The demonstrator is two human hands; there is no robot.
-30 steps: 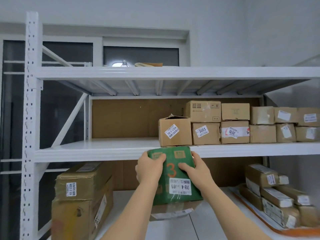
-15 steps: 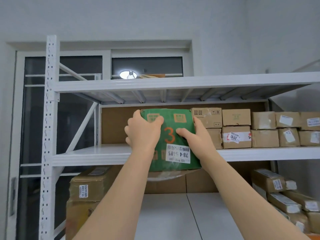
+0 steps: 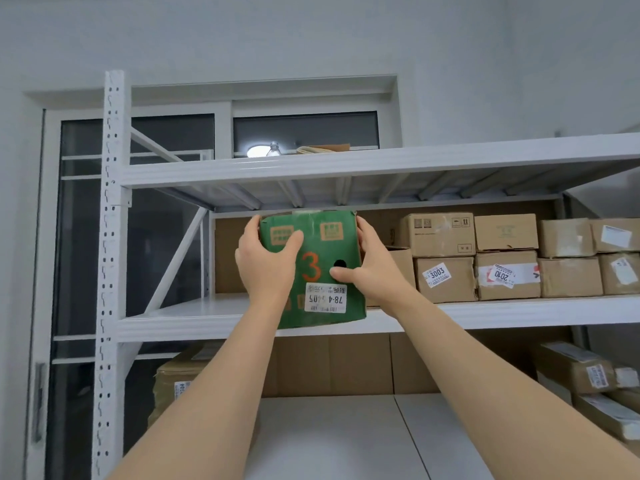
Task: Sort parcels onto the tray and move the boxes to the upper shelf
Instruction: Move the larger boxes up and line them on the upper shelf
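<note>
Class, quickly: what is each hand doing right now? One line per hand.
Left hand: grip closed on the green box, at its left side.
Right hand: grip closed on the same green box, at its right side.

Green box (image 3: 313, 268): large orange numeral "3" on the near face; white label (image 3: 325, 298) low on the same face, upside down, its big digits reading "78-4", the rest smudged; small print not legible.

Brown box (image 3: 446, 279) on the middle shelf: slanted white sticker (image 3: 437, 275), "3003".

Brown box with red-and-white tape (image 3: 507, 276), just right of it: sticker (image 3: 503, 275) upside down, "2010".

Other labels on further boxes: too small to read.
</note>
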